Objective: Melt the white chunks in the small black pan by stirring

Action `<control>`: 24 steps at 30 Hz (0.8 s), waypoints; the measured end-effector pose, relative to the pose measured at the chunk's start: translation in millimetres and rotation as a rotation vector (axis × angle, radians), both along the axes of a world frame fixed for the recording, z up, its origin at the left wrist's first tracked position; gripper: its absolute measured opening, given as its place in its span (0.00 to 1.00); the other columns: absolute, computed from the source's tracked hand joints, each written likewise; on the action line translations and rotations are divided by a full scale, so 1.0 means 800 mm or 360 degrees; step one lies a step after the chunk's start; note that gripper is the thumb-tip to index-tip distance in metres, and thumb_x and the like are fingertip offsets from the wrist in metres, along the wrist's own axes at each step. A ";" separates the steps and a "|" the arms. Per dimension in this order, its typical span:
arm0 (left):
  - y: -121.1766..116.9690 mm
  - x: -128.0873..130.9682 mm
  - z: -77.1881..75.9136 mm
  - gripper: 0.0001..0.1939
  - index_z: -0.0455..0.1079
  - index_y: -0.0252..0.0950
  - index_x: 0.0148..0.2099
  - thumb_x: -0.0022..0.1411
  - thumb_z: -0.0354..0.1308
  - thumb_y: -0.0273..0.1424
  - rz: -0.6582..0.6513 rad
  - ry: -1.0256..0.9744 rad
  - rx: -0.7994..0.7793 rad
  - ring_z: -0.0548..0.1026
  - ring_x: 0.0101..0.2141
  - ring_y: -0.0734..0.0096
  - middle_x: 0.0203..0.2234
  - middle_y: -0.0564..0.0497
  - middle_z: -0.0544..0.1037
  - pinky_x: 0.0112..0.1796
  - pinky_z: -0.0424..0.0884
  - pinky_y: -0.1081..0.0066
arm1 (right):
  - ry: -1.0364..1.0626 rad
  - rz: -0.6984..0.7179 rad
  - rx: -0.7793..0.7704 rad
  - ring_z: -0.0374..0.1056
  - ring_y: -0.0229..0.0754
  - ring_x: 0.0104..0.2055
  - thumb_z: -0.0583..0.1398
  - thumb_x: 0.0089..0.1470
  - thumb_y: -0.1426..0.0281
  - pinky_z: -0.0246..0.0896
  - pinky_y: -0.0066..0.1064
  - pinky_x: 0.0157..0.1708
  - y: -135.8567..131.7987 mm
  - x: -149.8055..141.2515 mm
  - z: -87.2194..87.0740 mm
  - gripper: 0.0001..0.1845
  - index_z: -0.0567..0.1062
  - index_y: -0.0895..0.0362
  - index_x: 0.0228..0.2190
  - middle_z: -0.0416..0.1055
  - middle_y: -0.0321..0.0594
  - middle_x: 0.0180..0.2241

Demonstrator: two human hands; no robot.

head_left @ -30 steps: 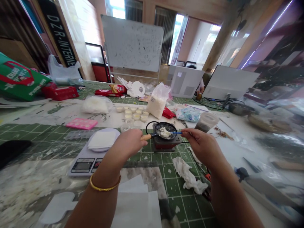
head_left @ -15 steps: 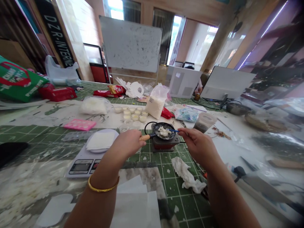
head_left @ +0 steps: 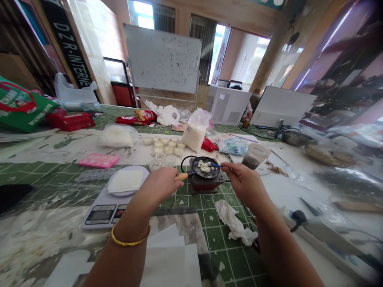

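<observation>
1. Small pan (head_left: 214, 173), white lumps (head_left: 204, 167) inside: we have it over the burner (head_left: 206, 185), whose near edge shows.
2. Our left hand (head_left: 166, 180) grips its wooden handle (head_left: 181, 176).
3. Our right hand (head_left: 245, 181) pinches a blue stick (head_left: 216, 165) (tip among the lumps).

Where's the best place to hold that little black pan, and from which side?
Probably the pan's wooden handle, from the left: it sticks out that way, past the red base underneath. The left hand grips it there.
</observation>
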State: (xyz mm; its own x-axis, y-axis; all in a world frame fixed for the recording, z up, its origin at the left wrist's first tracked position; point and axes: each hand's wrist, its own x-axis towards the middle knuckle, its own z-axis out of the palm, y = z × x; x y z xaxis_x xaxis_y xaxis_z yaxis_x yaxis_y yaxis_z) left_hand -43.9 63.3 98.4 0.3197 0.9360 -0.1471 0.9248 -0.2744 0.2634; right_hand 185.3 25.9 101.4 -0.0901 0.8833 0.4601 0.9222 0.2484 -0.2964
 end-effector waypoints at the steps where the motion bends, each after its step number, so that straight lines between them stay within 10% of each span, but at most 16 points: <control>1: 0.000 0.000 0.000 0.13 0.66 0.37 0.28 0.54 0.48 0.40 -0.0001 0.0006 0.0001 0.71 0.26 0.67 0.26 0.49 0.74 0.23 0.54 0.73 | 0.0008 -0.0014 0.0014 0.70 0.41 0.35 0.50 0.56 0.66 0.61 0.30 0.36 0.002 0.001 -0.001 0.17 0.74 0.56 0.40 0.75 0.41 0.35; 24: -0.002 0.004 0.000 0.14 0.68 0.36 0.31 0.55 0.47 0.40 -0.0006 0.0031 0.0051 0.71 0.28 0.66 0.30 0.46 0.75 0.25 0.56 0.73 | 0.0505 0.0069 -0.0118 0.71 0.43 0.34 0.52 0.53 0.60 0.62 0.33 0.34 0.006 0.005 -0.004 0.17 0.75 0.54 0.38 0.77 0.39 0.31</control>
